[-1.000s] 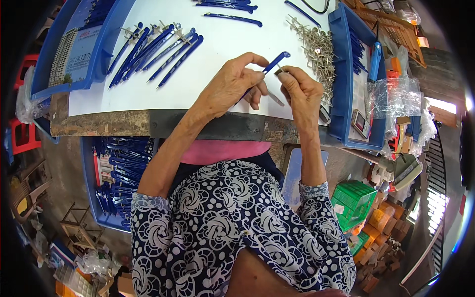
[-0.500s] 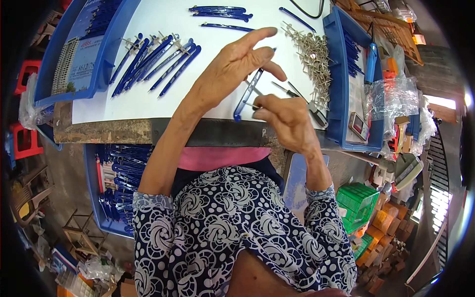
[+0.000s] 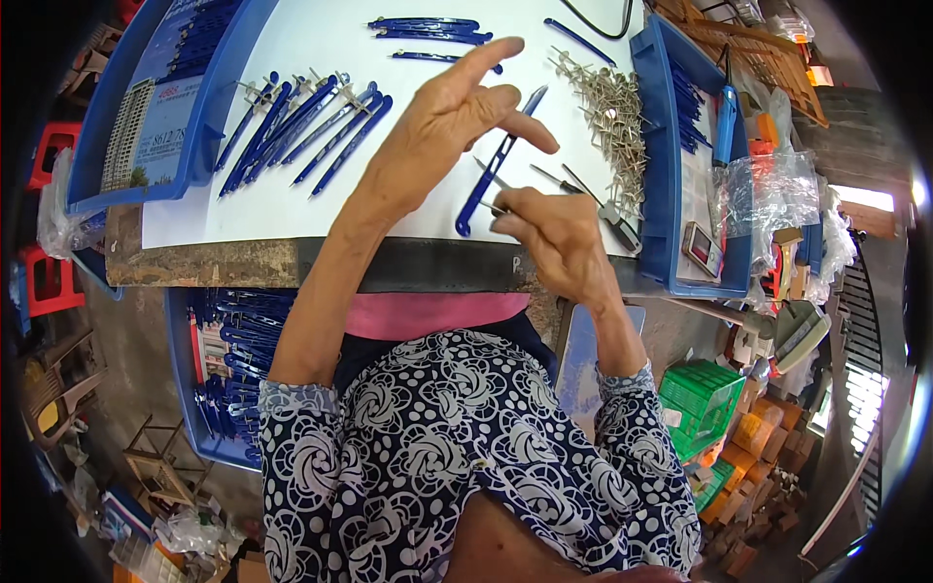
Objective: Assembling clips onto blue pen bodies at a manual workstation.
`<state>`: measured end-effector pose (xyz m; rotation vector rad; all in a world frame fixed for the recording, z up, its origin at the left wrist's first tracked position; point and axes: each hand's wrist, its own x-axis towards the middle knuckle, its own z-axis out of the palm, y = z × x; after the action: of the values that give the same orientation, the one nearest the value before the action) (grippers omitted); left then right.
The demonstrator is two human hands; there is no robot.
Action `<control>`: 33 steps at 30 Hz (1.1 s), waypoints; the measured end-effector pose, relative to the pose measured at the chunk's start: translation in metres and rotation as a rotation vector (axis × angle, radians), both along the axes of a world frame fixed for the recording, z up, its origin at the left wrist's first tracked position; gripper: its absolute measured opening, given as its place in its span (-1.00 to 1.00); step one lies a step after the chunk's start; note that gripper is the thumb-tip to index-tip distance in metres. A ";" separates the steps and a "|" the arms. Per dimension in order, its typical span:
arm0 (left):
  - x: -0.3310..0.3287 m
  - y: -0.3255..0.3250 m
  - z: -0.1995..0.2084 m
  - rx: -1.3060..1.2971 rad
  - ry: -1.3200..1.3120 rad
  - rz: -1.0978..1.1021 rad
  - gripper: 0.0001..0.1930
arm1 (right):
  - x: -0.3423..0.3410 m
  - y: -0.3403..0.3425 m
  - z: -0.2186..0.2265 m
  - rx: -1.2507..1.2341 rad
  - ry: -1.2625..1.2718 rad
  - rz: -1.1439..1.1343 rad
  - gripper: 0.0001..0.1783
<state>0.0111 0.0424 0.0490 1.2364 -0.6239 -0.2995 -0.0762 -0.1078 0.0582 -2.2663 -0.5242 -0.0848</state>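
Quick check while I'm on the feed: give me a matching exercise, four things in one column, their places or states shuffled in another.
Things:
1. Left hand
2. Right hand
3. Thin metal parts
4. Green crate

Places or states:
A. Heaped beside the right blue tray
B. Fingers curled by the near end of a slanting blue strip
C. Beyond the person's right sleeve
D. One finger stretched out

Right pairs: 1-D, 2-B, 3-A, 4-C
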 end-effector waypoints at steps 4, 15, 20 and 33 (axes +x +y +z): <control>-0.005 -0.009 -0.032 0.136 0.081 0.010 -0.42 | 0.005 -0.008 0.024 0.016 -0.189 -0.208 -0.88; -0.001 -0.001 -0.009 0.040 0.082 -0.056 -0.41 | 0.004 -0.001 0.003 -0.131 -0.231 -0.081 -0.87; -0.011 -0.003 -0.026 0.150 0.064 -0.082 -0.43 | 0.018 -0.029 0.012 -0.145 -0.340 -0.332 -0.89; -0.013 0.000 -0.016 0.108 0.117 -0.127 -0.42 | 0.018 -0.034 0.007 -0.187 -0.302 -0.372 -0.89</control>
<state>-0.0019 0.0425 0.0333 1.2752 -0.5923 -0.5139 -0.0583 -0.1413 0.0655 -2.5264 -0.2645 -0.5944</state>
